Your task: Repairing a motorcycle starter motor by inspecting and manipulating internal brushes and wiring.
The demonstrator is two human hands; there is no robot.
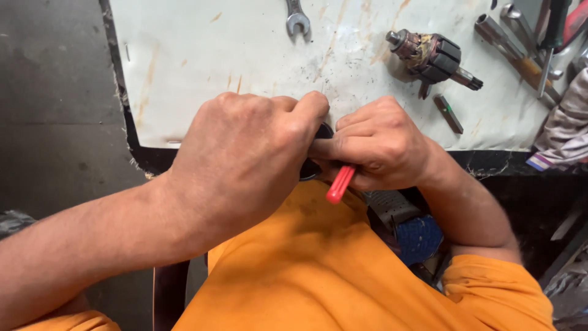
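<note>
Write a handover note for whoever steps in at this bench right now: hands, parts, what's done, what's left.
Left hand: closed over a small dark round part, mostly hidden, held at the bench edge.
Right hand: grip shut on a red-handled tool, working end hidden between the hands.
On the white sheet: motor armature lying free, a wrench, a short metal bit, more tools at far right.
Done: armature is out and set aside.
Left: whatever is being worked on the dark part; its state cannot be seen.
</note>
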